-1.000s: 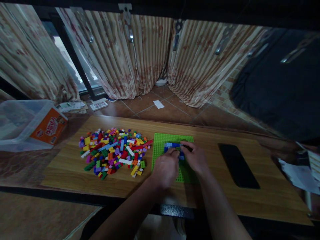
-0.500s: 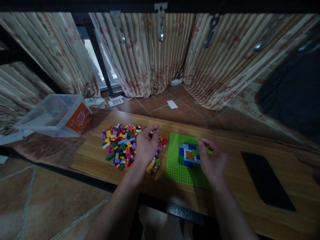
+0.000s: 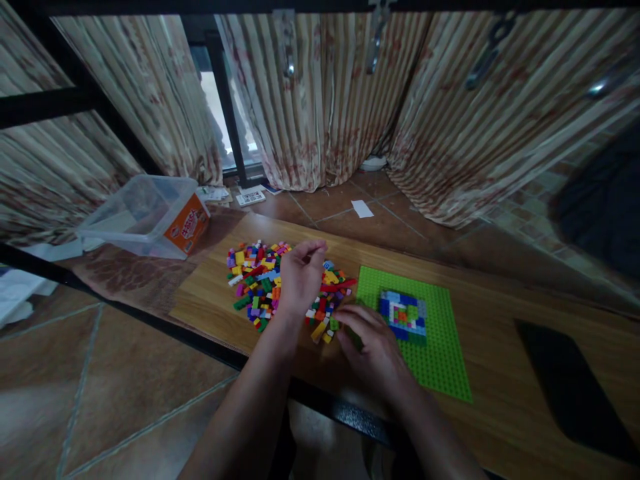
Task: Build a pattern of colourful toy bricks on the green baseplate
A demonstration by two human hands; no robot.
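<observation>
A pile of small coloured bricks lies on the wooden table. My left hand hovers over the pile's right part with fingers curled, and I cannot see whether it holds a brick. To the right lies a green baseplate carrying a small square build of blue, white and green bricks. My right hand rests at the baseplate's left edge, fingers reaching toward the loose bricks near it; its grip is hidden.
A clear plastic tub with an orange label stands at the table's far left. A black phone lies flat at the right. Striped curtains hang behind, above a tiled floor with papers.
My left hand left the baseplate and went over the brick pile. My right hand moved from the build's right side to the baseplate's left edge. The view swung left.
</observation>
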